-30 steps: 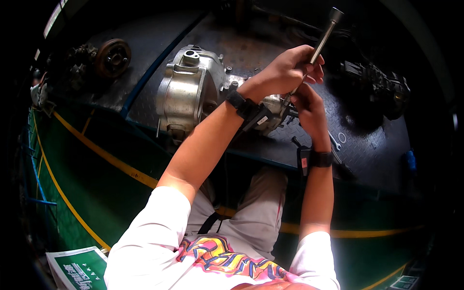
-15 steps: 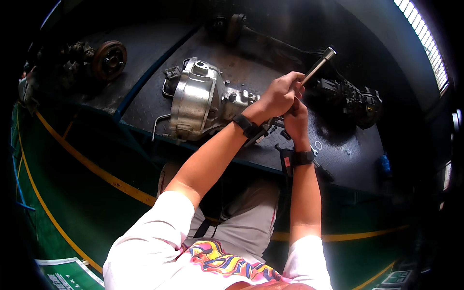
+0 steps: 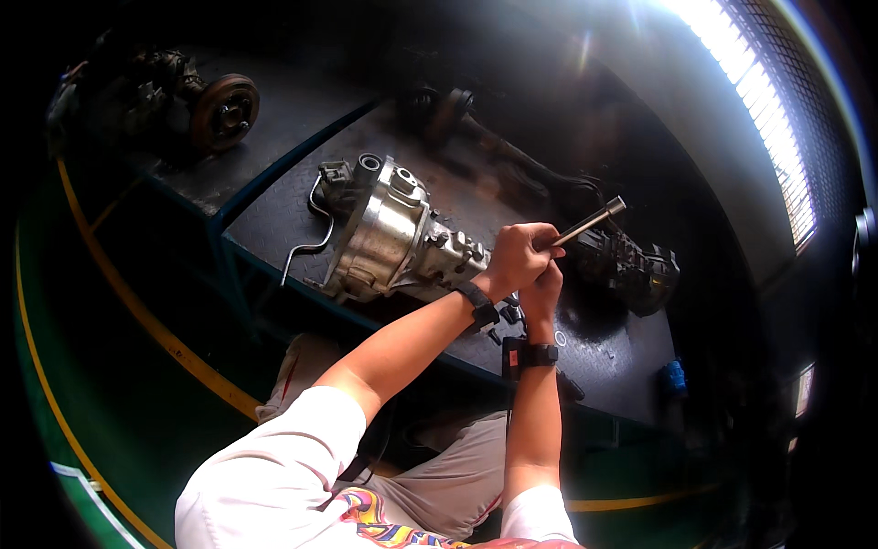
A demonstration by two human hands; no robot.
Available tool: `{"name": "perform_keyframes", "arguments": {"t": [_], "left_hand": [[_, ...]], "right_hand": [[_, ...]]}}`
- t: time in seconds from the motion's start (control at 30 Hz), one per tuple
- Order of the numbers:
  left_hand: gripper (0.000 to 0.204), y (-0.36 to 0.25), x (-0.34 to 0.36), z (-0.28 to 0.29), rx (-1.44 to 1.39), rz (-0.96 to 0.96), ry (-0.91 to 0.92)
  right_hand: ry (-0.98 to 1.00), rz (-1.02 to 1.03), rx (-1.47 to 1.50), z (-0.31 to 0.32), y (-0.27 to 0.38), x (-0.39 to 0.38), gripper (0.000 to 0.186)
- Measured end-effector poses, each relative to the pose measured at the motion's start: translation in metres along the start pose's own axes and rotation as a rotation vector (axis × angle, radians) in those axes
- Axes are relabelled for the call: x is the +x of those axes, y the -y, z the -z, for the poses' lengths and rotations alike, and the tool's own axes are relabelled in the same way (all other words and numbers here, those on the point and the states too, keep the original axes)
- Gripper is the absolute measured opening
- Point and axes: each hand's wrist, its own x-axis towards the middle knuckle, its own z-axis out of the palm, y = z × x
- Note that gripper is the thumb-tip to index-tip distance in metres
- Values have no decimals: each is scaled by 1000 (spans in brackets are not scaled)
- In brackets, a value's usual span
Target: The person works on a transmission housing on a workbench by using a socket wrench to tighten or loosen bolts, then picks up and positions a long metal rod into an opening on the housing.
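My left hand is closed around a metal socket extension bar. The bar slants up to the right past my fingers and ends in a bright, wider socket. Just below, my right hand is closed up against the left one. Its fingers are largely hidden, so what it grips, perhaps the lower end of the same tool, cannot be made out. Beyond my left wrist lies a silver gearbox with a wide bell housing and a narrower bolted case. Both wrists wear black bands.
The dark tread-plate bench also bears a black gearbox, a long axle shaft, a small ring and a blue object. A rusty brake drum sits on the left bench. A bent metal pipe juts over the front edge.
The whole view has shifted and turned with my head. The bar now points more to the right and looks flatter; both hands stay together on the tool.
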Motion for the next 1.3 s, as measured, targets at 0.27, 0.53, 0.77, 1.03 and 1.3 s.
{"name": "perform_keyframes", "arguments": {"t": [0.27,0.53,0.77,1.03,1.3], "left_hand": [[25,33,18,-1,-132,0,325],[20,47,5,-7,-244,129,363],[27,52,6,-5,-289,231,306],[21,35,-2,6,-232,168,135],[16,30,-7,9,-160,-55,123]], "right_hand": [[112,44,-143,13,-5,0,28],[193,7,51,19,-27,0,26],[298,-91,11,22,-24,-2,29],[299,-51,361,26,-19,-4,28],[156,-104,311,2,-36,-1,18]]}}
